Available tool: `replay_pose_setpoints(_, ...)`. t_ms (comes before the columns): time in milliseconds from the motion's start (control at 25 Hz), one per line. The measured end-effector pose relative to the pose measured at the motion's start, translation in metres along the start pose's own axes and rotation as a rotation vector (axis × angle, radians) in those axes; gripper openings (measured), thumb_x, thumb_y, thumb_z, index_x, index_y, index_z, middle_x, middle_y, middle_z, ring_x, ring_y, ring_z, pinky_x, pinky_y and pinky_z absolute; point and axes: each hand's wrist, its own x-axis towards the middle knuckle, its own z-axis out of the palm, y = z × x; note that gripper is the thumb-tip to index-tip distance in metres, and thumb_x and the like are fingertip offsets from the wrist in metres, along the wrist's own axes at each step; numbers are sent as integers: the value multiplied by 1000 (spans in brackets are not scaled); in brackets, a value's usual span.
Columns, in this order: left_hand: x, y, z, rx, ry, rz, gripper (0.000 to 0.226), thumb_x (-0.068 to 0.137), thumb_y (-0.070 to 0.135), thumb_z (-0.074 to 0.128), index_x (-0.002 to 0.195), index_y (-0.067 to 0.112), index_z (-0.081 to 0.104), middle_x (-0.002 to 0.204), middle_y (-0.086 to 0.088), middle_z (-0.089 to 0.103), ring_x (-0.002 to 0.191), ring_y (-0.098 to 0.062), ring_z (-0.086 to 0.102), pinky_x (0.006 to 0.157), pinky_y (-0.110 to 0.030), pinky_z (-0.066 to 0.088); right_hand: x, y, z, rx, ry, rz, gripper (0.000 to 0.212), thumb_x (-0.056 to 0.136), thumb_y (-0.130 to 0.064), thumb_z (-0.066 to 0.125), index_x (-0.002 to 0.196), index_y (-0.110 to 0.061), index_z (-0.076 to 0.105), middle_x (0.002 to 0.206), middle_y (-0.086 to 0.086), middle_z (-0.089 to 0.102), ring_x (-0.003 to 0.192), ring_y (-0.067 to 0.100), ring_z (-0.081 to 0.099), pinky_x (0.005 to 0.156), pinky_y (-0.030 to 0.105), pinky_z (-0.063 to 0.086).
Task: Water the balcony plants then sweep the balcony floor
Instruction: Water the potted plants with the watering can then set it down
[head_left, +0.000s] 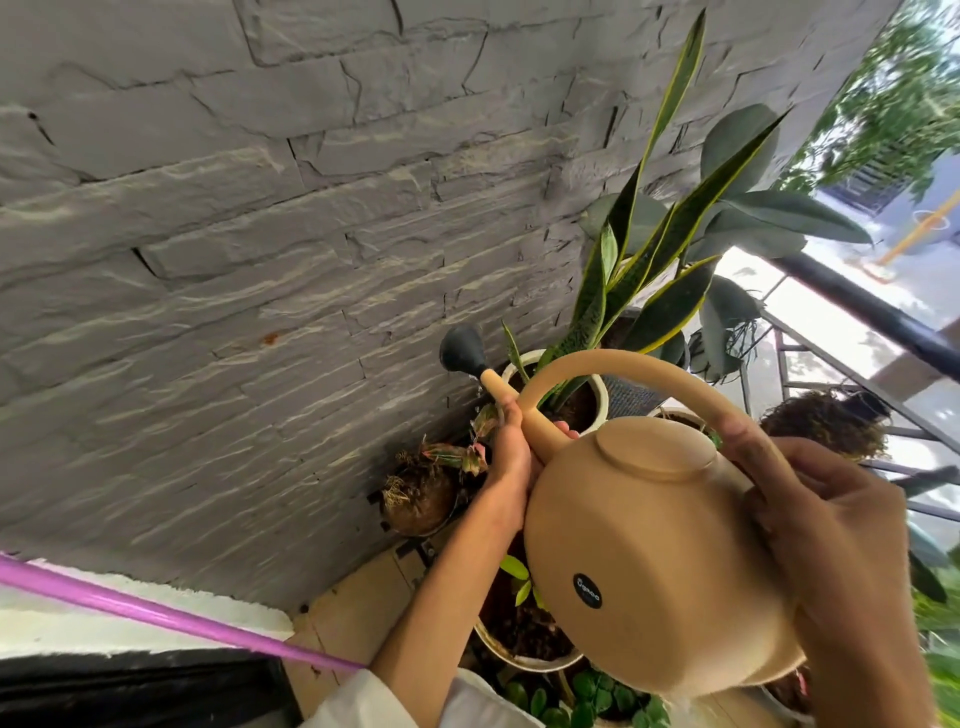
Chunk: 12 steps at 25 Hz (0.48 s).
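Note:
A tan round watering can (649, 561) fills the lower middle of the head view. My right hand (810, 499) grips its arched handle. My left hand (511, 457) holds the spout just below the dark grey rose (461, 352), and a few drops fall from it. The rose hangs above a small red-and-green leafed plant (467, 452) in a brown pot (421, 499) by the wall. Behind the spout a snake plant (644, 270) stands in a white pot (600, 395).
A grey stone wall (260, 234) runs along the left. A pink pole (156, 613) crosses the lower left. More potted plants (524, 634) stand under the can on tan floor tiles (353, 618). A black railing (872, 312) closes the right side.

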Motion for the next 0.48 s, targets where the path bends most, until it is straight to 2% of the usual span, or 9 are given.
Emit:
replay_pose_setpoints(120,14,-5,-1,-11,-20,37,63,106,56,46,155,19,36,58,-16,68,47,-26,70,46,-36,60,-1,0,1,11,-6,-2,34,82,-56,79,87,-22,81,55,1,46,58,17,37,61,33,26)
replay_pose_setpoints(240,21,-7,0,19,-19,49,63,107,53,47,158,19,35,60,-16,70,48,-25,71,46,-37,60,1,1,0,9,-9,-16,32,84,-55,77,89,-24,82,53,-2,46,57,17,37,60,32,26)
replay_pose_setpoints(320,21,-2,5,54,-14,25,57,107,51,47,149,12,42,56,-15,69,44,-25,69,42,-36,59,3,-1,0,25,-31,-11,32,87,-54,75,93,-23,82,54,1,42,57,19,35,59,32,24)
replay_pose_setpoints(400,23,8,15,130,-33,-14,46,108,51,44,129,9,49,51,-15,68,40,-24,67,39,-34,57,4,-5,1,65,-57,17,31,90,-51,72,98,-23,82,59,9,37,59,22,30,57,32,21)
replay_pose_setpoints(480,28,18,33,239,-73,-33,37,110,49,40,108,14,51,48,-13,67,39,-23,67,39,-31,56,7,-11,2,116,-81,40,29,94,-47,69,100,-22,82,61,11,36,59,23,30,54,28,23)
